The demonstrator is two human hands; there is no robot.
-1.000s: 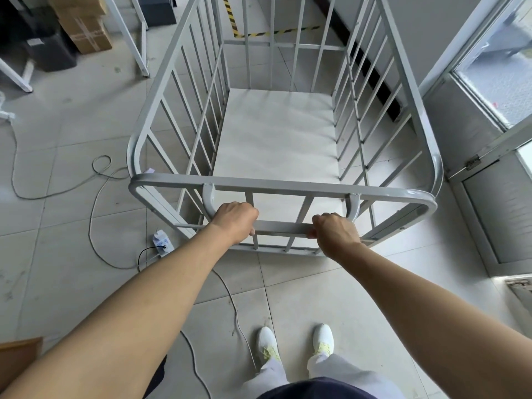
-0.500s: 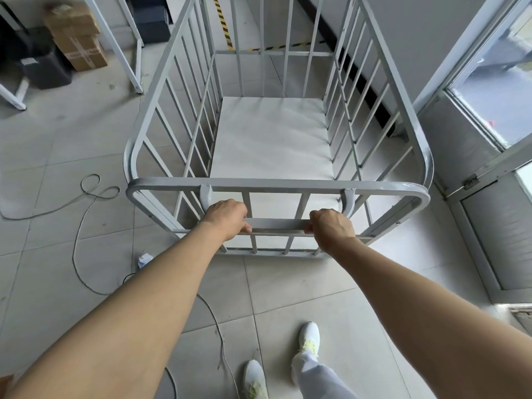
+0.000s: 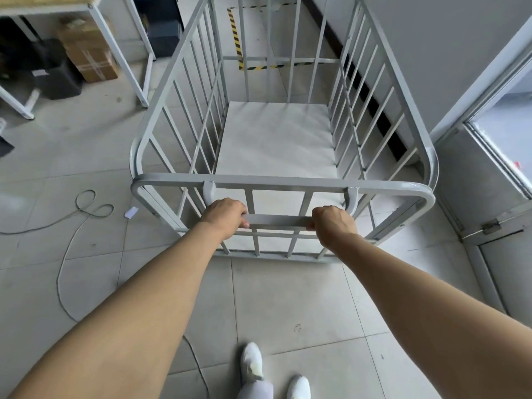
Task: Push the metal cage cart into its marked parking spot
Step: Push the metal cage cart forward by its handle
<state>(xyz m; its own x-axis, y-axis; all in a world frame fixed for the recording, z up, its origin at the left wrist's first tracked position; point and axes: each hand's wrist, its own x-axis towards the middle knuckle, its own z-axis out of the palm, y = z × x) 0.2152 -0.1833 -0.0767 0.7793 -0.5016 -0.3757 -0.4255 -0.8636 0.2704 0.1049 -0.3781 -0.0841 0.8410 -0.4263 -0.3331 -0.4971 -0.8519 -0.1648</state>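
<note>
A grey metal cage cart (image 3: 283, 182) with barred sides and a pale flat floor stands right in front of me. My left hand (image 3: 223, 216) and my right hand (image 3: 334, 223) each grip the cart's low horizontal handle bar (image 3: 277, 219), about a forearm's length apart. Ahead, seen through the far bars, yellow-and-black striped tape (image 3: 236, 38) marks a rectangle on the tiled floor beside the right wall. The cart's front end lies just short of the near tape line (image 3: 264, 67).
A white table frame (image 3: 138, 56) stands at left with cardboard boxes (image 3: 89, 53) and black cases beneath. A grey cable (image 3: 69, 240) loops across the floor at left, near a small white plug (image 3: 131, 212). A wall and glass door frame (image 3: 489, 156) close the right side.
The cart and I have rolled forward along the wall. The striped floor marking is nearer, and the cable and plug have slid back to my left.
</note>
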